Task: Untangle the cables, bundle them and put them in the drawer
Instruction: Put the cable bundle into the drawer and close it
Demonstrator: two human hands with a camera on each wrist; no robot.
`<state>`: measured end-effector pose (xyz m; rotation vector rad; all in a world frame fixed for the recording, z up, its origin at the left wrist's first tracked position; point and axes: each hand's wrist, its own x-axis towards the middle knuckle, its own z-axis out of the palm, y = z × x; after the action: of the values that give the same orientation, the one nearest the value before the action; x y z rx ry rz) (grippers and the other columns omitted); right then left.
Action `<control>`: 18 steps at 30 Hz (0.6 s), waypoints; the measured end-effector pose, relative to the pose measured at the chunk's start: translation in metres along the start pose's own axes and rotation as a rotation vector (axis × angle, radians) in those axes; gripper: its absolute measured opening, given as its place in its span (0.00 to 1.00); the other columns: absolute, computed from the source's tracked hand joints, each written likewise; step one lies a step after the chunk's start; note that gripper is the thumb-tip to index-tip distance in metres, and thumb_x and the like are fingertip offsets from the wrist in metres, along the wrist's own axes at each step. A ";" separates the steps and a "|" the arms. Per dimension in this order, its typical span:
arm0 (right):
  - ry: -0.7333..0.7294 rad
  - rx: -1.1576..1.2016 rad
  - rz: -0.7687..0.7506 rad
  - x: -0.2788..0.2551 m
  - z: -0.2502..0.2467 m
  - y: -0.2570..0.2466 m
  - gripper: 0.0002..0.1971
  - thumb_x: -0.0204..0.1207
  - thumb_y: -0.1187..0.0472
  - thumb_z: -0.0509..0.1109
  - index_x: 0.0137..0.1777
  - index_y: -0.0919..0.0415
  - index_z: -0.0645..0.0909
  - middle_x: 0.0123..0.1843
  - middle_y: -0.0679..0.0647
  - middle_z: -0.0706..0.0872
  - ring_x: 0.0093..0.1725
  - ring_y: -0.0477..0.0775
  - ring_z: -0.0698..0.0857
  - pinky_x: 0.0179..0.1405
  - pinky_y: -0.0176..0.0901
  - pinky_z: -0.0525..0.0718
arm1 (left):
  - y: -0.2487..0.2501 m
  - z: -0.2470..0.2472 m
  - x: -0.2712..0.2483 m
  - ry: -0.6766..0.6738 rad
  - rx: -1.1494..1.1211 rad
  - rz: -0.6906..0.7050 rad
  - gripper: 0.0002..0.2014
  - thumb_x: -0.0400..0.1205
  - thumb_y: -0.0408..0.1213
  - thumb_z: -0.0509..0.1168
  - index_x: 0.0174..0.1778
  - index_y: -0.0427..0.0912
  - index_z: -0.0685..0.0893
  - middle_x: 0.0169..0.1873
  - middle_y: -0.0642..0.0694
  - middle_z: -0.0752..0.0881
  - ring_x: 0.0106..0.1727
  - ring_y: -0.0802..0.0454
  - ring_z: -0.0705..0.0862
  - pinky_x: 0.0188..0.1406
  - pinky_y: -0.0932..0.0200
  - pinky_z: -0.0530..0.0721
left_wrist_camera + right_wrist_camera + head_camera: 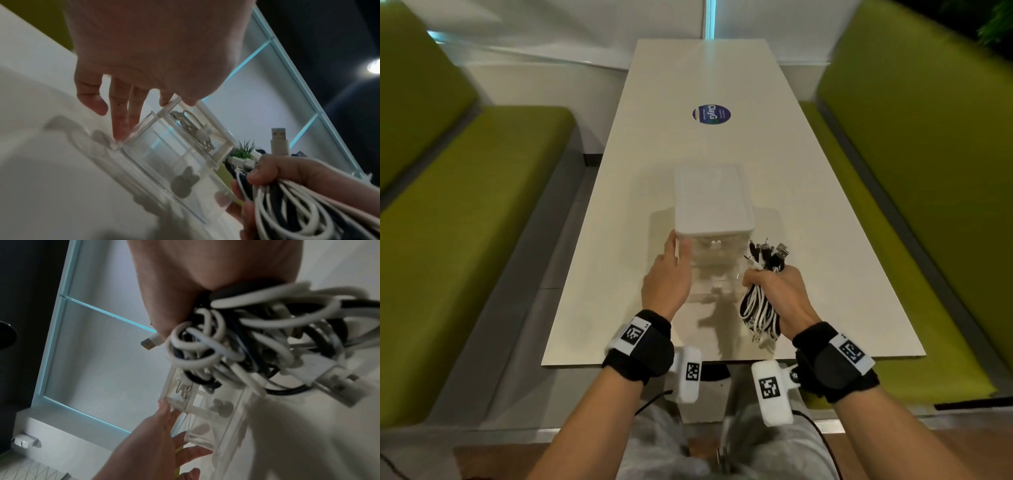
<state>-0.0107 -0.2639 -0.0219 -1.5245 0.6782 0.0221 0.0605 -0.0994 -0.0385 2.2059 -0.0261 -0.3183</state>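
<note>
Fingers (pixel 681 251) of our left hand (pixel 666 277) straight, steadying clear drawer (pixel 710 270) on tabletop (pixel 619 274); right hand (pixel 774 291) clenched round bundled cables (pixel 760 313). Untangling, bundling look done; stowing remains.

cables (pixel 236 344) blurred, drawer (pixel 164 162) contents unclear

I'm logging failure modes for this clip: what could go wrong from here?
The right hand holds the black and white cable bundle with no tie visible, so the loops may spring apart. Plugs sticking out above the grip might snag the pulled-out clear drawer. The small clear plastic drawer unit may slide under the left hand.
</note>
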 end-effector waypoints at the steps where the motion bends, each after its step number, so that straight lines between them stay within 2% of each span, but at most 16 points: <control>1: -0.008 -0.019 0.005 -0.001 0.000 0.001 0.09 0.64 0.70 0.73 0.34 0.61 0.74 0.30 0.58 0.73 0.31 0.56 0.75 0.32 0.48 0.74 | -0.003 0.000 -0.002 -0.011 0.037 0.001 0.32 0.83 0.69 0.35 0.83 0.65 0.50 0.67 0.46 0.82 0.67 0.39 0.80 0.65 0.44 0.74; 4: 0.018 -0.048 -0.018 -0.004 -0.004 0.004 0.08 0.65 0.71 0.73 0.34 0.60 0.77 0.30 0.57 0.76 0.31 0.55 0.77 0.32 0.48 0.76 | -0.006 -0.003 -0.007 -0.050 0.091 0.018 0.33 0.84 0.67 0.39 0.85 0.62 0.46 0.52 0.51 0.86 0.53 0.44 0.83 0.51 0.50 0.73; 6: 0.071 -0.047 -0.064 -0.006 -0.006 0.002 0.07 0.65 0.71 0.74 0.35 0.60 0.80 0.30 0.55 0.80 0.32 0.56 0.81 0.36 0.48 0.79 | -0.006 -0.007 -0.008 -0.072 0.131 0.036 0.32 0.87 0.62 0.46 0.86 0.59 0.44 0.48 0.54 0.85 0.50 0.47 0.83 0.49 0.52 0.71; 9: 0.115 -0.115 -0.188 -0.005 -0.005 -0.006 0.13 0.66 0.70 0.78 0.44 0.53 0.85 0.39 0.46 0.90 0.41 0.48 0.88 0.42 0.40 0.82 | -0.011 -0.010 -0.006 -0.098 0.214 0.068 0.38 0.86 0.50 0.59 0.86 0.52 0.43 0.55 0.49 0.86 0.55 0.46 0.84 0.49 0.55 0.72; 11: 0.017 -0.232 -0.313 -0.005 0.000 -0.017 0.16 0.63 0.68 0.80 0.47 0.48 0.85 0.43 0.40 0.91 0.44 0.41 0.88 0.42 0.36 0.82 | -0.014 -0.007 -0.004 -0.107 0.236 0.081 0.40 0.85 0.44 0.61 0.87 0.51 0.42 0.57 0.47 0.86 0.51 0.47 0.85 0.47 0.56 0.74; 13: -0.123 -0.492 -0.451 -0.002 0.009 -0.029 0.15 0.61 0.63 0.77 0.46 0.47 0.83 0.42 0.40 0.90 0.41 0.42 0.87 0.39 0.39 0.83 | -0.016 -0.005 -0.002 -0.118 0.249 0.089 0.41 0.84 0.40 0.61 0.86 0.51 0.41 0.57 0.45 0.86 0.49 0.47 0.86 0.48 0.53 0.79; 15: -0.148 -0.784 -0.539 0.001 0.021 -0.039 0.12 0.61 0.60 0.74 0.45 0.50 0.80 0.40 0.45 0.87 0.40 0.49 0.85 0.35 0.43 0.81 | -0.018 -0.005 0.000 -0.128 0.270 0.102 0.43 0.84 0.36 0.62 0.86 0.51 0.40 0.57 0.44 0.86 0.48 0.46 0.86 0.50 0.50 0.83; 18: -0.102 -0.844 -0.533 0.008 0.033 -0.046 0.11 0.62 0.59 0.76 0.40 0.53 0.77 0.36 0.47 0.84 0.37 0.52 0.83 0.30 0.42 0.75 | -0.021 -0.006 0.001 -0.154 0.257 0.115 0.44 0.83 0.33 0.63 0.86 0.51 0.38 0.57 0.42 0.84 0.50 0.45 0.86 0.54 0.46 0.83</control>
<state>0.0279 -0.2403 0.0128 -2.4598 0.1415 -0.0209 0.0611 -0.0818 -0.0515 2.4169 -0.2919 -0.4395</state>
